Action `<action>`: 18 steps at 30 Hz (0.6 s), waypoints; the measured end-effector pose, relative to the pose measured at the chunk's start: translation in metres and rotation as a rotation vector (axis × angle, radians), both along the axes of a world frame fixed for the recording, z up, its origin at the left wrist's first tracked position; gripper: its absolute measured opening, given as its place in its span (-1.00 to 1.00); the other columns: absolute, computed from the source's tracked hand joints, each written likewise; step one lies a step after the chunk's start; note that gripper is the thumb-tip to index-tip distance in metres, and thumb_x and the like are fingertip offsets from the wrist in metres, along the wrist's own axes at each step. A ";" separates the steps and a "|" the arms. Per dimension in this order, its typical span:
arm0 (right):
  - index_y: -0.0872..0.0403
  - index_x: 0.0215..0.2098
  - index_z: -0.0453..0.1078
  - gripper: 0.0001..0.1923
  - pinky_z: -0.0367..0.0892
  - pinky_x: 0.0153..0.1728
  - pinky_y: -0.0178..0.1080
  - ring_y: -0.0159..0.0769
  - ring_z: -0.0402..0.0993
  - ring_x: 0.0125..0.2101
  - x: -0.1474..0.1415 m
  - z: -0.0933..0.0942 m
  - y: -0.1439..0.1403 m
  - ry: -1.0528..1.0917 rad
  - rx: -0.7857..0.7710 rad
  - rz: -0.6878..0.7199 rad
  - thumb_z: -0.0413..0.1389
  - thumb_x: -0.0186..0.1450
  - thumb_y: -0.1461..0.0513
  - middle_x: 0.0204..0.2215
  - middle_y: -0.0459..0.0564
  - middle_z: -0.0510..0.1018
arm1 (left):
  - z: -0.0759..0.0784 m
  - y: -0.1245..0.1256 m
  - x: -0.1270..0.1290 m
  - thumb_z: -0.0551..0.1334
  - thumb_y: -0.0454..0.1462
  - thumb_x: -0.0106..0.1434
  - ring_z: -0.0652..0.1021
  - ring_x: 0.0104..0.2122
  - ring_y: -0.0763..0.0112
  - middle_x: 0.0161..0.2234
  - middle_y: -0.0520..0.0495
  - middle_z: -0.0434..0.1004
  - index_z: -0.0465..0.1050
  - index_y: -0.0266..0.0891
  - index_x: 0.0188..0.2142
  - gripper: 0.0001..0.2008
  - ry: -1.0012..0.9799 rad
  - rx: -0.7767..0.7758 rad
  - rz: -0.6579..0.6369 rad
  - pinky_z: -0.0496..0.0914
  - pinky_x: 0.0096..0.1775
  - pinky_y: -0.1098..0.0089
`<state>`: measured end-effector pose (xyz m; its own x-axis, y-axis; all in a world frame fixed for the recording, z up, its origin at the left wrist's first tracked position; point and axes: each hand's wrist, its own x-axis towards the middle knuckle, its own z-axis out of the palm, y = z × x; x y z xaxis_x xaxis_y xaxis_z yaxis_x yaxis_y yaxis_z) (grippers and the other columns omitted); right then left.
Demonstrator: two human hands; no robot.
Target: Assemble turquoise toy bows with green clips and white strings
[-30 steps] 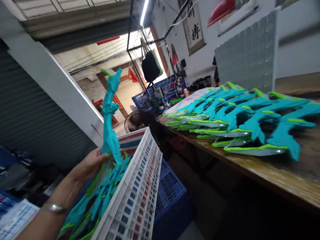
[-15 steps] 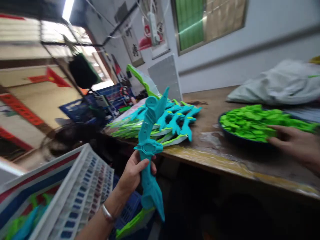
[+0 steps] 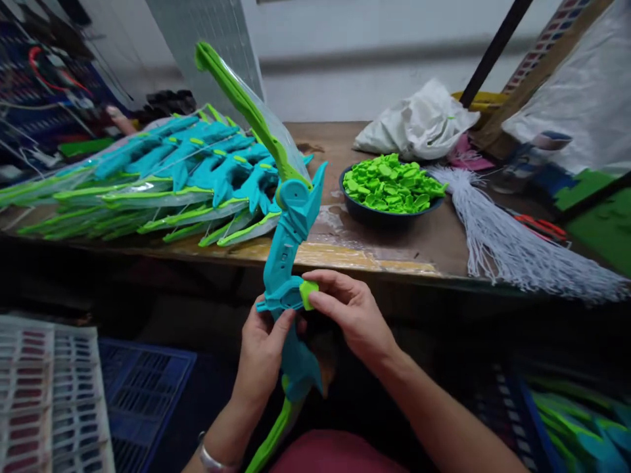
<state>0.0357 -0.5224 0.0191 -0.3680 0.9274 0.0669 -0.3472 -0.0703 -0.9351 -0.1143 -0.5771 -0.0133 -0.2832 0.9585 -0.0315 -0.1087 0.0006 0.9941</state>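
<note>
Your left hand (image 3: 261,355) is closed round the grip of the toy bow (image 3: 290,230), thumb on the front face just below the hollow in its middle. Bow is roughly upright in front of you, near edge of the worktop (image 3: 374,240) behind it. Teal body, green limbs; top limb tilts up and left, bottom one runs down and left past your wrist. You have a metal bracelet (image 3: 211,460) on that wrist.

Your right hand (image 3: 359,315) is narrow: thumb and fingers pinching a small green cap (image 3: 308,295). Cap is at the right edge of the hollow; can't tell from this angle if it's touching the bow or just beside it.

On the worktop: dark bowl (image 3: 367,215) heaped with green pieces (image 3: 394,184), beyond your right hand. Pile of bows (image 3: 197,157) lies left of the bowl, partly behind the one you hold. White sack (image 3: 417,121) sits behind the bowl, bundle of pale cords (image 3: 517,243) spread to its right.

Lower down: white crate (image 3: 54,387) at far left, blue crate (image 3: 142,387) next to it, more teal and green parts (image 3: 582,420) at lower right.
</note>
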 end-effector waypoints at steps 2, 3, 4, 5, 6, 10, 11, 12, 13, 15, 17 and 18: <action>0.02 -0.20 0.55 -0.76 0.43 -0.41 -0.35 -0.44 0.47 -0.50 -0.012 -0.001 -0.011 0.045 -0.048 -0.039 0.38 0.21 0.12 -0.44 -0.15 0.56 | -0.001 -0.004 0.000 0.41 -0.09 0.29 0.61 -0.31 0.42 -0.25 0.05 0.65 0.49 -0.14 -0.05 -0.69 -0.005 0.012 0.054 0.48 -0.17 0.44; 0.03 -0.24 0.52 -0.77 0.43 -0.42 -0.35 -0.44 0.46 -0.51 -0.016 -0.002 -0.014 0.067 -0.074 -0.062 0.39 0.20 0.14 -0.45 -0.16 0.55 | -0.002 -0.006 -0.001 0.41 -0.09 0.29 0.62 -0.25 0.39 -0.21 0.04 0.65 0.50 -0.14 -0.04 -0.69 -0.008 0.014 0.072 0.48 -0.12 0.43; 0.04 -0.27 0.48 -0.77 0.44 -0.42 -0.35 -0.44 0.48 -0.51 -0.021 -0.004 -0.017 0.082 -0.096 -0.081 0.39 0.19 0.16 -0.46 -0.17 0.55 | -0.003 -0.007 -0.001 0.41 -0.09 0.30 0.62 -0.20 0.37 -0.17 0.03 0.66 0.51 -0.13 -0.04 -0.69 -0.014 0.014 0.085 0.47 -0.07 0.41; 0.04 -0.28 0.46 -0.77 0.46 -0.41 -0.34 -0.42 0.50 -0.50 -0.024 -0.006 -0.019 0.086 -0.109 -0.098 0.39 0.19 0.17 -0.46 -0.16 0.56 | -0.005 -0.009 -0.002 0.41 -0.09 0.30 0.62 -0.17 0.35 -0.13 0.02 0.66 0.52 -0.12 -0.03 -0.70 -0.027 0.009 0.094 0.47 -0.04 0.40; 0.04 -0.28 0.45 -0.77 0.47 -0.41 -0.34 -0.40 0.52 -0.49 -0.026 -0.007 -0.020 0.076 -0.109 -0.114 0.38 0.20 0.18 -0.46 -0.16 0.56 | -0.007 -0.011 -0.003 0.41 -0.09 0.31 0.62 -0.14 0.34 -0.10 0.02 0.65 0.52 -0.10 -0.02 -0.70 -0.045 -0.001 0.099 0.46 -0.03 0.40; 0.04 -0.26 0.49 -0.88 0.45 -0.46 -0.36 -0.42 0.49 -0.51 -0.029 -0.011 -0.023 -0.090 0.019 -0.183 0.32 0.28 0.21 -0.45 -0.15 0.54 | -0.014 -0.014 -0.005 0.41 -0.09 0.31 0.61 -0.09 0.29 -0.07 0.02 0.66 0.55 -0.08 -0.02 -0.70 -0.106 -0.020 0.098 0.46 0.01 0.37; 0.03 -0.25 0.51 -0.91 0.45 -0.47 -0.36 -0.43 0.48 -0.51 -0.028 -0.011 -0.023 -0.133 0.070 -0.188 0.30 0.30 0.22 -0.42 -0.14 0.53 | -0.015 -0.015 -0.005 0.41 -0.09 0.30 0.61 -0.08 0.28 -0.08 0.02 0.66 0.55 -0.08 -0.02 -0.70 -0.115 -0.019 0.099 0.46 0.02 0.37; 0.02 -0.24 0.52 -0.94 0.46 -0.46 -0.35 -0.44 0.48 -0.51 -0.027 -0.011 -0.023 -0.169 0.123 -0.186 0.28 0.32 0.23 -0.38 -0.13 0.52 | -0.016 -0.015 -0.006 0.41 -0.09 0.30 0.61 -0.10 0.28 -0.09 0.02 0.66 0.56 -0.09 -0.03 -0.70 -0.122 -0.019 0.100 0.46 0.01 0.37; 0.02 -0.22 0.53 -0.96 0.46 -0.45 -0.35 -0.44 0.49 -0.49 -0.026 -0.012 -0.023 -0.200 0.175 -0.184 0.27 0.33 0.25 -0.35 -0.12 0.52 | -0.016 -0.014 -0.007 0.41 -0.09 0.29 0.62 -0.12 0.28 -0.10 0.02 0.66 0.56 -0.09 -0.04 -0.71 -0.131 -0.019 0.101 0.47 -0.01 0.37; 0.01 -0.21 0.54 -0.95 0.46 -0.41 -0.35 -0.43 0.51 -0.44 -0.025 -0.013 -0.022 -0.258 0.268 -0.191 0.24 0.36 0.29 -0.32 -0.11 0.52 | -0.017 -0.014 -0.008 0.41 -0.09 0.30 0.62 -0.20 0.31 -0.13 0.02 0.66 0.57 -0.10 -0.06 -0.73 -0.152 -0.022 0.098 0.48 -0.08 0.37; 0.01 -0.21 0.54 -0.93 0.44 -0.39 -0.37 -0.42 0.51 -0.38 -0.025 -0.014 -0.022 -0.316 0.333 -0.217 0.23 0.37 0.31 -0.33 -0.11 0.53 | -0.017 -0.014 -0.010 0.41 -0.10 0.29 0.61 -0.27 0.34 -0.15 0.02 0.66 0.57 -0.11 -0.07 -0.74 -0.157 -0.023 0.094 0.49 -0.13 0.37; 0.01 -0.21 0.53 -0.93 0.43 -0.38 -0.37 -0.42 0.51 -0.36 -0.024 -0.015 -0.021 -0.343 0.357 -0.229 0.23 0.37 0.31 -0.32 -0.11 0.53 | -0.016 -0.014 -0.010 0.42 -0.10 0.29 0.61 -0.28 0.34 -0.15 0.02 0.66 0.57 -0.11 -0.07 -0.74 -0.150 -0.024 0.093 0.49 -0.13 0.37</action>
<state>0.0114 -0.5438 0.0044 -0.2153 0.9281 0.3039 0.0127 0.3138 -0.9494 -0.1247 -0.5906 -0.0297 -0.3612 0.9268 -0.1027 -0.2563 0.0073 0.9666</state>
